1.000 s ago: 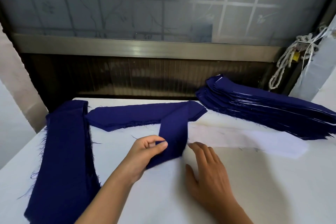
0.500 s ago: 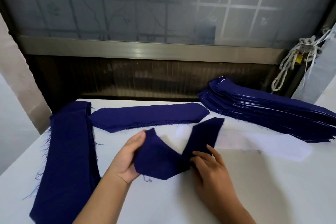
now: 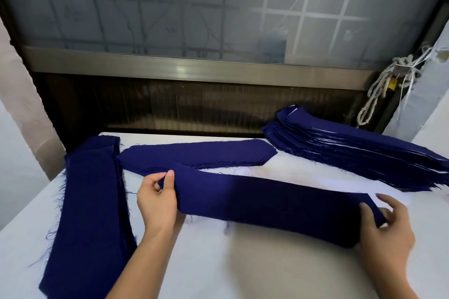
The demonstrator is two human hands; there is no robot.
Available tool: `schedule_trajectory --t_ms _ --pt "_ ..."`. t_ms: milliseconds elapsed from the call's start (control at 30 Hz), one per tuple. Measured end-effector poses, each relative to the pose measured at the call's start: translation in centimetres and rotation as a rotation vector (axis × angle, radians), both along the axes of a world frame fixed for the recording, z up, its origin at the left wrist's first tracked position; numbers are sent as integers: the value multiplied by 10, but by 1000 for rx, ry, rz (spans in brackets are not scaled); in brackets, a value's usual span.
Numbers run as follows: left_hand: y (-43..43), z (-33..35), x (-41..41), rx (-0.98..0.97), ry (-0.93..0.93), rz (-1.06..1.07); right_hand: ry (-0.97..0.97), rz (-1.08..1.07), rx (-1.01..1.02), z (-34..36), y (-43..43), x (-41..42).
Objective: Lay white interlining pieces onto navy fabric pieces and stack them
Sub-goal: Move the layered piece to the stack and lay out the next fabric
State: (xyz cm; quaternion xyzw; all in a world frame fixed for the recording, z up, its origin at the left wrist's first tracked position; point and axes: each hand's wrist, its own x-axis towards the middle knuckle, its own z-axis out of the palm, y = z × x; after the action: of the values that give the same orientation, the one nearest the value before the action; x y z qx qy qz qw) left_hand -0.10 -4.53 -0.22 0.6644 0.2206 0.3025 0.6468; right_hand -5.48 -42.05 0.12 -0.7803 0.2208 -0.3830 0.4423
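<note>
Half a second ago the navy strip was bent in a V between two hands held close together; now it is pulled out to its full length and is held just above the white table. The left end is pinched between thumb and fingers of the left hand. The right hand has been moved far to the right, and the right end is gripped in its curled fingers, though this hand is blurred. Under and behind the strip a white interlining piece seems to be spread, hard to separate from the table.

A single navy piece is laid flat behind the strip. A long navy pile is placed at the left edge, and a tall stack of navy pieces with thin white layers at the right. Behind the table a frosted window in a metal frame is seen, with a knotted rope hung at the right.
</note>
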Motion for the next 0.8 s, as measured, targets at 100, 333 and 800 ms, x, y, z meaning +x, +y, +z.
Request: schedule_trajectory --t_ms 100,333,800 --pt "-4 -1 -4 159 94 6 -22 -80 116 -1 3 0" --pt "-7 -2 -10 637 387 18 143 -141 204 -7 -10 7" --pt "-19 -9 -13 965 293 -194 244 -187 -223 -8 -4 10"
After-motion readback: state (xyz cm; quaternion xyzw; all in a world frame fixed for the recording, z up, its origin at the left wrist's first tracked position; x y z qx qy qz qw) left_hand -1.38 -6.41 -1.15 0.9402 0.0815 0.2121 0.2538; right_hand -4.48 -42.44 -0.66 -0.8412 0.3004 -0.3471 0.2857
